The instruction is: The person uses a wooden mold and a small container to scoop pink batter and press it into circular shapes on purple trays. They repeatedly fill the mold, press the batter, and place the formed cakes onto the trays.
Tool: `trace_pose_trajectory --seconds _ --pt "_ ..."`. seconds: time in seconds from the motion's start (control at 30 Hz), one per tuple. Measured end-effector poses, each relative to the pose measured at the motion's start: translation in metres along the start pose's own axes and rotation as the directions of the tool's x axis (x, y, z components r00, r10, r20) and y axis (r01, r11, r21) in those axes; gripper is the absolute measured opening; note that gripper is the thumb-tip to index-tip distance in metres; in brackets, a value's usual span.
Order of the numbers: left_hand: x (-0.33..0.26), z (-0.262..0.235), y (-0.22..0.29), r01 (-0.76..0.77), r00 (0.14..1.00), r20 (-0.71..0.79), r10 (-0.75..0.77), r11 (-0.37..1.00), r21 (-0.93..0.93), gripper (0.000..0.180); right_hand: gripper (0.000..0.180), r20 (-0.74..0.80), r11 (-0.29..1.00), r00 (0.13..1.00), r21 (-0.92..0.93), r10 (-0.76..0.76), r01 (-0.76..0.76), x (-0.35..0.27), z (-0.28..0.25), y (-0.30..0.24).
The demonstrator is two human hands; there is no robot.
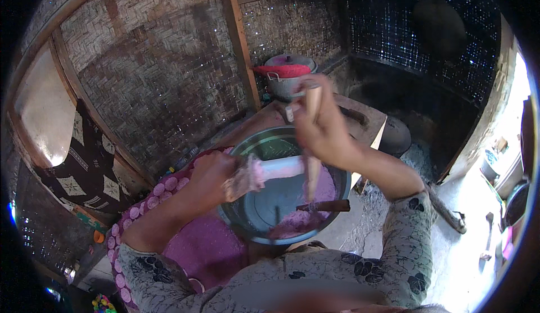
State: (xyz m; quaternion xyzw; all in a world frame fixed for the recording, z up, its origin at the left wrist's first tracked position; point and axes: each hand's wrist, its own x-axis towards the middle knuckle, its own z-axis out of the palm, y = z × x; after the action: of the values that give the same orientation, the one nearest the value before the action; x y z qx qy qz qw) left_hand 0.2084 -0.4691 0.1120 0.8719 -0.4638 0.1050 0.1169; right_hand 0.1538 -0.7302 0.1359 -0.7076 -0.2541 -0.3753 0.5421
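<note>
My left hand (pixel 216 175) is closed round one end of a pale tube (pixel 283 168). Crumbly pink stuff clings to the tube beside my fingers, and the hand is slightly blurred. Higher and to the right, my right hand (pixel 319 123) grips a wooden stick (pixel 313 181) that points down past the tube's far end; whether the two touch I cannot tell. Beneath both hands is a wide green basin (pixel 256 239). Pink-purple crumbly mass (pixel 301 223) lies along its right and near side. A dark wooden handle (pixel 332 205) sticks out over the basin's right rim.
Left of the basin spreads a purple surface (pixel 205 245) with pink rounds (pixel 159 190) along its edge. A lidded metal pot (pixel 288 77) with red cloth (pixel 284 70) stands behind. Woven walls (pixel 163 54) close off the back; a dark round pot (pixel 394 137) sits at right.
</note>
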Motion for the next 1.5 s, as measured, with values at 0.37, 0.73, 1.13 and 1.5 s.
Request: trace_pose_trajectory --seconds 0.37,0.73,1.13,1.5 --pt "0.054 0.087 0.012 -0.453 0.809 -0.338 -0.482 -0.144 -0.880 0.026 0.017 -0.632 0.701 0.646 0.683 0.427 0.205 0.028 -0.060 0.126" --pt "0.046 0.111 -0.051 -0.066 0.663 -0.662 -0.349 0.854 -0.516 0.022 0.049 0.638 0.602 0.087 -0.758 0.766 0.252 -0.096 0.009 0.082" --pt "0.061 0.161 -0.061 0.045 0.761 -0.445 -0.473 0.722 -0.691 0.035 0.033 0.693 0.468 0.166 -0.623 0.701 0.627 -0.050 0.004 0.060" --pt "0.063 0.159 -0.061 -0.041 0.770 -0.539 -0.342 0.816 -0.576 0.027 0.037 0.621 0.628 -0.107 -0.751 0.777 0.203 -0.094 0.016 0.058"
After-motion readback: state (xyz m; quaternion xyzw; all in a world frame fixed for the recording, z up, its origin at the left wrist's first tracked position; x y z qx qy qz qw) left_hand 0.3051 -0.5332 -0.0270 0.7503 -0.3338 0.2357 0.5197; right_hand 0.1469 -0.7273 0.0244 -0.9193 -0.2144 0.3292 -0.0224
